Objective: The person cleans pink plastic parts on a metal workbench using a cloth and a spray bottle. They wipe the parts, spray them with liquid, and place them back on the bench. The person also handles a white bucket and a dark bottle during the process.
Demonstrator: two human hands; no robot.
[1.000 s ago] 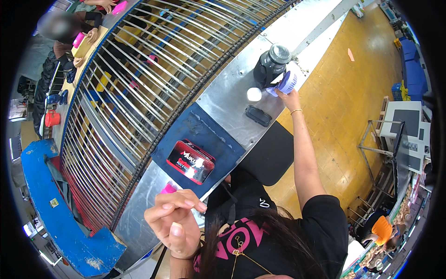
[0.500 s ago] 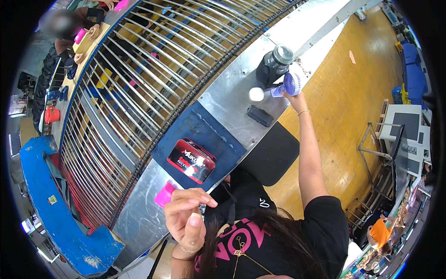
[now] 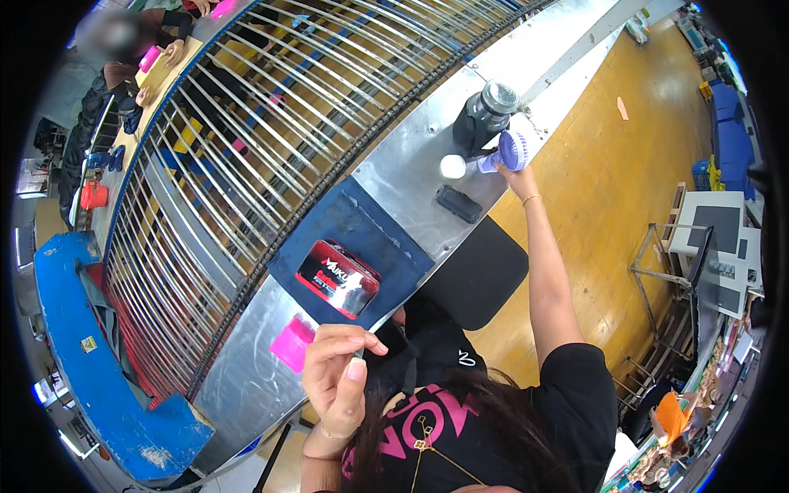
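Note:
My right hand [image 3: 518,178], arm stretched out, is wrapped round the handle of a small purple handheld fan [image 3: 514,149] at the far end of the metal bench. Beside the fan stand a dark bottle with a clear top [image 3: 486,115] and a white round-topped object [image 3: 452,167]. My left hand [image 3: 335,380] is raised close to my body, its fingers curled toward the thumb; whatever may sit between the tips is too small to make out. Just past it lies a bright pink block-like piece [image 3: 292,344]. A red and black box [image 3: 339,279] rests on a dark blue mat [image 3: 353,238].
A black case-like object [image 3: 459,204] lies near the bench edge. Along the bench runs a conveyor of metal bars [image 3: 271,140], with a blue curved guard [image 3: 115,386] at left. Across it, a person's hand [image 3: 174,52] is near pink pieces. A black seat [image 3: 481,275] adjoins the bench.
My left hand has risen slightly, its thumb now nearer the fingertips, and more of the pink piece shows. The fan in my right hand has tilted a little. The view has shifted slightly.

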